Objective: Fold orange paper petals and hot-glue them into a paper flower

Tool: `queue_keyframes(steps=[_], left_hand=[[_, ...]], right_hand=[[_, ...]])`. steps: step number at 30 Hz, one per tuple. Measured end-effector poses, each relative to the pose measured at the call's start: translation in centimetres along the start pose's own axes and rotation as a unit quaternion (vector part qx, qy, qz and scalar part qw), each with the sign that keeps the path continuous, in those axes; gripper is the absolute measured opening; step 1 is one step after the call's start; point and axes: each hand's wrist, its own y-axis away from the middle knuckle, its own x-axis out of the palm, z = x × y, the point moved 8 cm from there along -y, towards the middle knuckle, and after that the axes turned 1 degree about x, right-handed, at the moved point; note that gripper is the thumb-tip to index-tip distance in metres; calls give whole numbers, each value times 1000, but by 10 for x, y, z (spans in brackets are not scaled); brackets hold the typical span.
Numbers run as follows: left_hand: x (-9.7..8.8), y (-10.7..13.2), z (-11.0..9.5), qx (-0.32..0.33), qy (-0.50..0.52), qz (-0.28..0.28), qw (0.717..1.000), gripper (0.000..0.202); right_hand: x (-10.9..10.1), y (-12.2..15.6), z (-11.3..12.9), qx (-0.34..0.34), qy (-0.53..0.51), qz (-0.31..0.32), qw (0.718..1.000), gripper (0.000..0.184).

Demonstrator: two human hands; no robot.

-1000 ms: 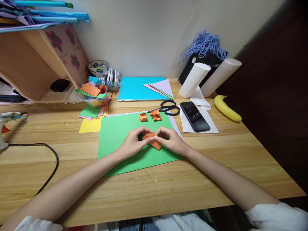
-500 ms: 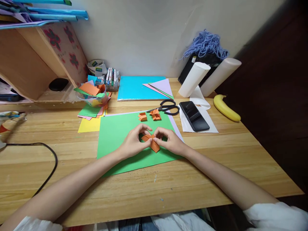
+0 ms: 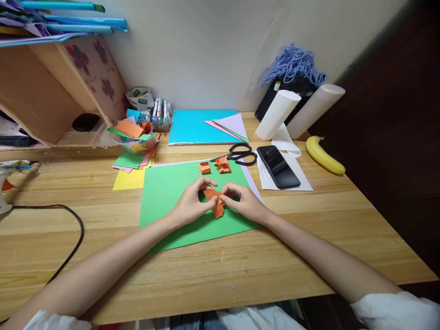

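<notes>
Between my two hands is a folded piece of orange paper (image 3: 217,211), held just over a green sheet (image 3: 165,197). My left hand (image 3: 194,200) pinches its left side between thumb and fingers. On the other side, my right hand (image 3: 242,201) grips the paper's right part with thumb and forefinger. Fingertips cover some of the folds. Beyond the hands, a small folded orange piece (image 3: 204,167) and a larger folded orange piece (image 3: 223,165) lie on the green sheet. Black-handled scissors (image 3: 244,155) rest at the sheet's far edge.
A phone (image 3: 278,167) lies on white paper, with a banana (image 3: 325,155) to its right. White paper rolls (image 3: 278,114) stand behind. A tub of paper scraps (image 3: 134,140), markers (image 3: 160,112) and a blue pad (image 3: 192,126) line the back. A black cable (image 3: 77,224) curves at left.
The orange paper has turned slightly between my fingers, its lower point swinging to the left. Both hands keep nearly the same place and grip. The view has shifted a little.
</notes>
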Motion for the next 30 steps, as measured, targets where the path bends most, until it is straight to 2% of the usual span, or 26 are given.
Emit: queue_keyframes(steps=[8,14,19,22,24,26,28,30], left_hand=[[-1,-1,-1,-1,0,-9,1000,21],[5,-1,-5,-12,-34,41,999,19],[-1,-1,1,-28,-14,4,999,15],[-2,-1,6,-29,-43,-10,999,14],[-6,0,1,-3,-95,-37,995,16],[-19,4,-17,43,-146,-106,983,23],[-39,15,-45,105,-174,-198,959,27],[-58,32,-79,177,-195,-270,926,23]], right_hand=[[-3,0,-2,2,1,-15,1000,14],[-2,-1,-3,1,-6,-15,1000,15],[-1,1,1,-2,2,-5,1000,13],[-2,0,-3,0,18,-20,1000,14],[-7,-2,-9,10,41,-51,998,14],[-15,-4,-10,13,74,-92,993,14],[-30,-2,2,-12,95,-148,984,17],[-51,9,27,-63,98,-221,968,17]])
